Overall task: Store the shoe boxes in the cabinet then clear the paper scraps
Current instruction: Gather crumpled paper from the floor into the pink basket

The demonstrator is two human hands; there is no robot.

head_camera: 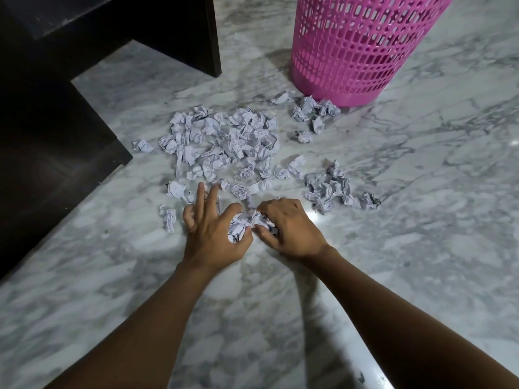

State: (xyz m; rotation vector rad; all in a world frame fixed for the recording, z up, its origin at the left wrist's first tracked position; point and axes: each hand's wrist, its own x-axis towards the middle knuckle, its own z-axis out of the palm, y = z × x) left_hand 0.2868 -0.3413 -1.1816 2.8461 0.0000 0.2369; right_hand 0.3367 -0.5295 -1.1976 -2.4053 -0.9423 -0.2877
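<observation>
Several crumpled white paper scraps [224,138] lie strewn over the marble floor [421,192] in a wide heap, with smaller clusters to the right [334,189] and by the basket [311,108]. My left hand [213,234] and my right hand [289,228] rest on the floor at the heap's near edge. Between them they pinch a small bunch of scraps [247,223]. My left thumb and forefinger hold its left side while the other fingers spread out. My right fingers curl over its right side. No shoe boxes are in view.
A pink plastic mesh basket [362,43] stands upright on the floor at the back right, just beyond the scraps. Dark wooden furniture [56,108] fills the left side and back left, its corner close to the heap.
</observation>
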